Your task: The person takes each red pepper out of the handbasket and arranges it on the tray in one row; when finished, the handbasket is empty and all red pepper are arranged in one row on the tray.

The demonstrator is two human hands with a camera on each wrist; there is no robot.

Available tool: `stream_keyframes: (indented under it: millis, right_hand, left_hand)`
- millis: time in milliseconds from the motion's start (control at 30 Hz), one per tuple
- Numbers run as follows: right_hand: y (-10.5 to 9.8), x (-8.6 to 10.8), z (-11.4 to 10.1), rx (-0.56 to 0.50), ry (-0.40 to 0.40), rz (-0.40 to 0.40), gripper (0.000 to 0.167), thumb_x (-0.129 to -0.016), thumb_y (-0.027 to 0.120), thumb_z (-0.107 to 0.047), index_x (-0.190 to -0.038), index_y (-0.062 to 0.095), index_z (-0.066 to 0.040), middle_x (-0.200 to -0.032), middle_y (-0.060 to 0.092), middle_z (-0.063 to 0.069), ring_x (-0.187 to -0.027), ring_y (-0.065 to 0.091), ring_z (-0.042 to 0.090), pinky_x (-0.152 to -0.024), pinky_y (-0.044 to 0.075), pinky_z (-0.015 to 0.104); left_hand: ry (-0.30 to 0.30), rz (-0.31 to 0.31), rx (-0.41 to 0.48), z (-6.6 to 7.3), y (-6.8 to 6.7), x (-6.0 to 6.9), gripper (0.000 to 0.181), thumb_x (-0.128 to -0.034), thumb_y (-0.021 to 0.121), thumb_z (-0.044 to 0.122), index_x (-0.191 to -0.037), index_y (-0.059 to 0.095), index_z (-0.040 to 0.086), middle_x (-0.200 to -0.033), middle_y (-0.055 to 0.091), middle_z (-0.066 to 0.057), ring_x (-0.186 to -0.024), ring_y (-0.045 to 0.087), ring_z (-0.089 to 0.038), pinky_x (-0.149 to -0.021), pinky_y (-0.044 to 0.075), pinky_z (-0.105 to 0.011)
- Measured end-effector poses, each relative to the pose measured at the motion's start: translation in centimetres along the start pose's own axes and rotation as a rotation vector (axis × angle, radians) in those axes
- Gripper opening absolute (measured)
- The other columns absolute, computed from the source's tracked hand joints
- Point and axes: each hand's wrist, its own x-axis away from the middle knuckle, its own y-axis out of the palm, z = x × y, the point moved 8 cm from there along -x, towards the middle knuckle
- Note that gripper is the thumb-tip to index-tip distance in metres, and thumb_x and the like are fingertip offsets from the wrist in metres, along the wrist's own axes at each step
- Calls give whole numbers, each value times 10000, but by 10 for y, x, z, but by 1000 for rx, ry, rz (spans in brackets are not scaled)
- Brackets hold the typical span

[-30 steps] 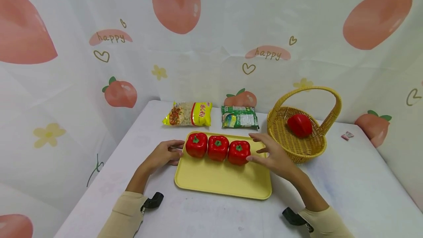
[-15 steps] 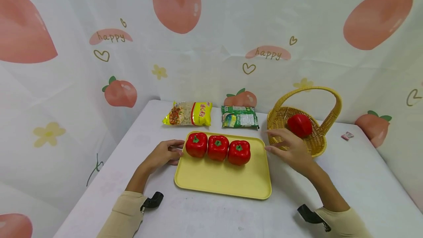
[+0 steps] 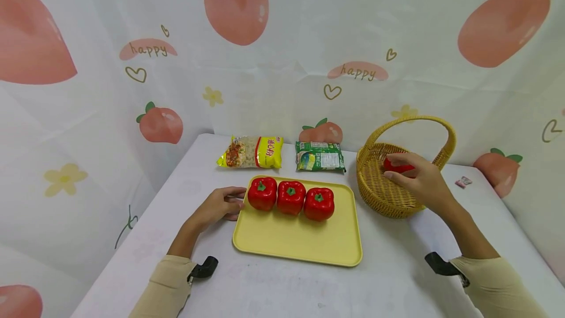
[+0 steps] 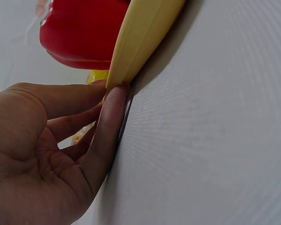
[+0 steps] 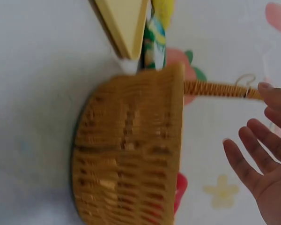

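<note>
My left hand (image 3: 219,204) is at the left edge of the yellow tray (image 3: 295,244). In the left wrist view, the fingertips (image 4: 114,101) pinch its rim, one finger low against the table. Three red bell peppers (image 3: 290,198) with green stems stand in a row on the tray. My right hand (image 3: 421,180) is over the wicker basket (image 3: 375,195), fingers spread and holding nothing. Beneath it, partly covered, lies another red bell pepper (image 3: 390,165) inside the basket. The right wrist view shows the basket's side and handle (image 5: 220,89), with the right hand's fingers apart.
Behind the tray lie a yellow food bag (image 3: 251,152) and a green packet (image 3: 320,156). A small pink-and-white wrapper (image 3: 463,181) is right of the basket. The basket's handle (image 3: 415,118) arches high. A printed cloth backdrop stands behind the white table.
My right hand has moved right from beside the tray's peppers to over the basket, now covering part of the pepper there. The left hand and the tray stay put.
</note>
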Motion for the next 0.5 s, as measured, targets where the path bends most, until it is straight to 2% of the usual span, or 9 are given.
stream_keyframes:
  millis: [167,267,400,500]
  right_hand:
    - [-8,-14,24,34,126,-39,458,-995,768,-210,-1396,648,-24,-1283,687,215,-1143,646,305,-801,443,-24]
    - [-11,-22,37,53,179,-81,525,-1008,751,-294,-1437,615,-25,-1336,670,237,-1227,613,387,-831,392,-22]
    - [-13,-33,51,75,243,-137,599,-996,754,-378,-1477,585,-62,-1362,662,245,-1280,591,429,-820,468,109]
    - [-12,-41,60,84,268,-161,636,-989,759,-398,-1497,562,-70,-1369,655,250,-1285,594,445,-827,541,272]
  left_hand:
    - [-1,4,-4,0,0,0,539,-989,680,62,-1504,545,-24,-1285,697,-196,-1098,699,-210,-815,666,-334]
    - [-3,4,-6,-1,0,0,538,-987,680,61,-1502,549,-22,-1274,702,-191,-1089,698,-206,-811,667,-335]
    - [1,2,-5,-1,0,-1,538,-988,683,64,-1501,549,-24,-1273,703,-191,-1091,699,-207,-814,667,-338]
    - [4,2,-3,0,0,-1,535,-989,684,63,-1499,550,-27,-1275,700,-196,-1094,698,-210,-816,667,-340]
